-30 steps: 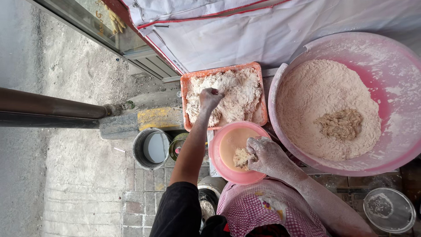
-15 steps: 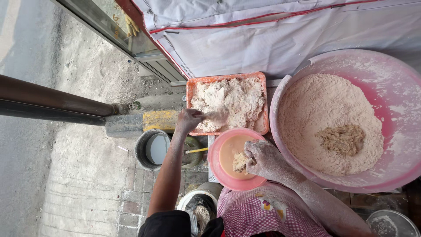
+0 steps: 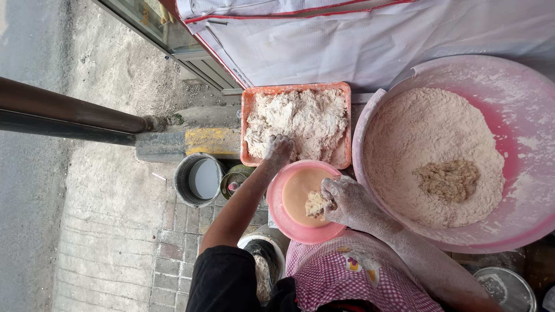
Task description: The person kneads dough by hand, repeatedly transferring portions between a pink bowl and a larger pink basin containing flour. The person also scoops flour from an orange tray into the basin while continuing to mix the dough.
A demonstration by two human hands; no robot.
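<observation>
Pressing into floured dough in orange tray (image 3: 250, 124), left hand (image 3: 278, 148), fingers curled under, grip hidden – cannot tell | head view: right hand (image 3: 347, 201) closed on dough lump (image 3: 315, 204) over small pink bowl (image 3: 276, 202), catching crumbs | big flour basin (image 3: 523, 136) beside, within reach

Pale battered piece (image 3: 315, 203), lumpy, at frame centre, pinched in floured fingers over small pink bowl (image 3: 300, 231) of tan batter. Orange tray (image 3: 250, 124) just above, heaped with clumpy white flour coating.
</observation>
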